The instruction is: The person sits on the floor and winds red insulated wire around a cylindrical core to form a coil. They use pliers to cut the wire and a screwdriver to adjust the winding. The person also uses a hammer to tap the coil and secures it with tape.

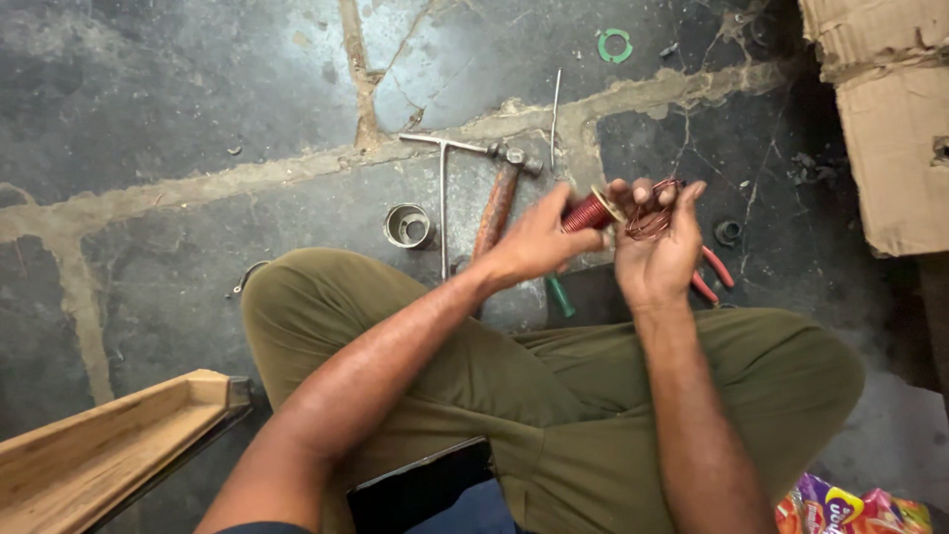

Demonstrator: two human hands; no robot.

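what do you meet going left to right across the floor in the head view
wooden channel → metal ring → T-handle tool → hammer → left hand → wire spool → right hand → red-handled pliers → cardboard

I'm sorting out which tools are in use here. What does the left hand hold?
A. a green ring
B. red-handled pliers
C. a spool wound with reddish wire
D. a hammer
C: the left hand grips a spool of reddish wire, while the hammer, green ring and pliers lie untouched on the floor.
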